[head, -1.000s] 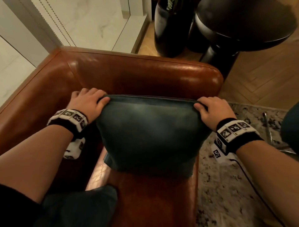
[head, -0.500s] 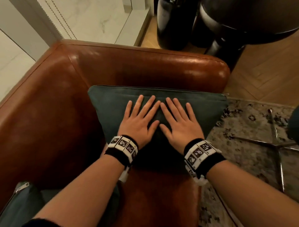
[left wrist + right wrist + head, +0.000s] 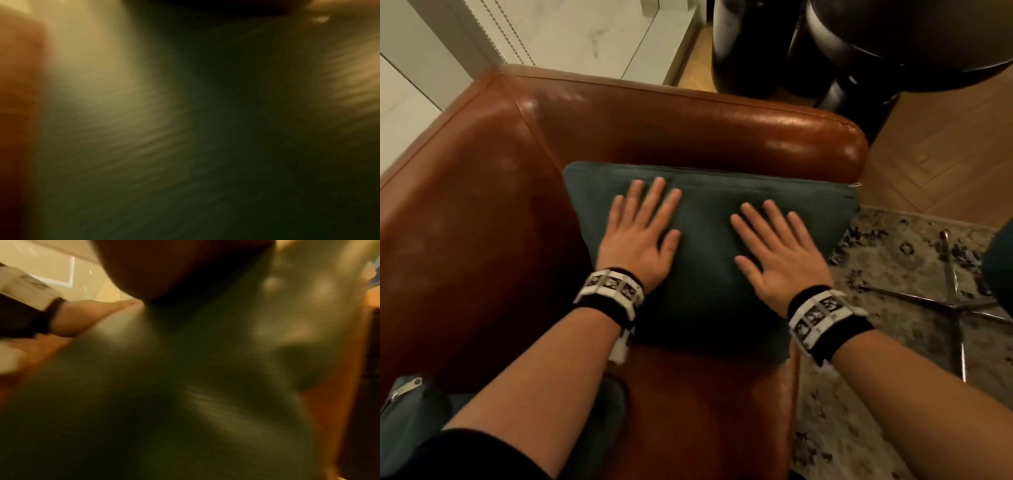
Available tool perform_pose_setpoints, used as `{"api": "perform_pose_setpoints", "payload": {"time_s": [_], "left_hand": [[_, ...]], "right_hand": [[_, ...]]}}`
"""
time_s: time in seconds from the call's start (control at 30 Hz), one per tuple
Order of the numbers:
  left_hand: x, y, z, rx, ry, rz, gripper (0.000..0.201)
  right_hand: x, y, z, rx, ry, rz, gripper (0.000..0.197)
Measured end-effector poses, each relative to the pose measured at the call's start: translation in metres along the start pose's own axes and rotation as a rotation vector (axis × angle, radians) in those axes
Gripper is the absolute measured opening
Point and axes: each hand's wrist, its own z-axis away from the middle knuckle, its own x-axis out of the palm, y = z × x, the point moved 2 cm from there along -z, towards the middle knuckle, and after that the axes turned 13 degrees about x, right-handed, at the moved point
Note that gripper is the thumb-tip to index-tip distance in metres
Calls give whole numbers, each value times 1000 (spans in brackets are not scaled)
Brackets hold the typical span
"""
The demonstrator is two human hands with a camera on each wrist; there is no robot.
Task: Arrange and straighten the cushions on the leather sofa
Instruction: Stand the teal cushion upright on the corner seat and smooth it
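Observation:
A dark teal cushion (image 3: pixel 709 274) leans against the arm of the brown leather sofa (image 3: pixel 493 222), its zip edge on top. My left hand (image 3: pixel 640 226) lies flat on the cushion's left half, fingers straight and spread. My right hand (image 3: pixel 774 246) lies flat on its right half, fingers also straight. A second teal cushion (image 3: pixel 410 411) with a zip pull sits at the lower left on the seat, partly under my left forearm. Both wrist views are blurred; the right wrist view shows the dark cushion surface (image 3: pixel 164 402) filling most of the picture.
Beyond the sofa arm stand black rounded furniture bases (image 3: pixel 756 51) on a wooden floor. A patterned rug (image 3: pixel 893 274) lies to the right with chrome chair legs (image 3: pixel 955 301) on it. A white wall panel (image 3: pixel 568 31) runs behind the sofa.
My hands let go of the cushion's top corners, came together flat on its middle, and have now slid apart toward its sides. The cushion has widened and settled against the sofa arm.

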Motion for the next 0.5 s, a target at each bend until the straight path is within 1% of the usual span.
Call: {"api": "perform_pose_setpoints", "payload": {"time_s": [0.07, 0.1, 0.13, 0.17, 0.2, 0.23, 0.27, 0.3, 0.33, 0.37, 0.4, 0.43, 0.47, 0.5], "left_hand": [[8, -40, 27, -232, 25, 36, 62], [10, -56, 43, -386, 35, 101, 62], [11, -66, 56, -550, 59, 214, 62], [15, -68, 64, -698, 115, 356, 61], [19, -64, 67, -797, 181, 531, 60], [24, -55, 66, -841, 237, 699, 57], [29, -44, 64, -862, 267, 812, 53], [34, -37, 62, -875, 284, 878, 50], [36, -34, 61, -884, 301, 928, 49], [38, -36, 60, -895, 328, 991, 49], [37, -39, 61, -904, 340, 1046, 50], [37, -47, 65, -917, 331, 1067, 50], [37, -54, 70, -950, 294, 1056, 49], [40, -60, 76, -1021, 223, 1007, 46]], "right_hand": [[2, 34, 5, 108, 18, 17, 63], [0, 45, 9, 185, 29, -3, 64], [-2, 48, 13, 253, 36, -30, 64], [-4, 42, 16, 294, 48, -57, 65], [-5, 28, 20, 284, 64, -87, 65], [-4, 10, 23, 221, 69, -117, 65], [0, -8, 26, 111, 68, -119, 64], [7, -22, 28, -3, 53, -92, 62], [13, -26, 28, -70, 48, -61, 60], [15, -21, 26, -73, 55, -58, 60], [14, -9, 27, -21, 92, -107, 61], [12, 7, 29, 82, 140, -205, 63], [10, 27, 35, 236, 189, -335, 66], [4, 46, 44, 424, 237, -472, 67]]}}
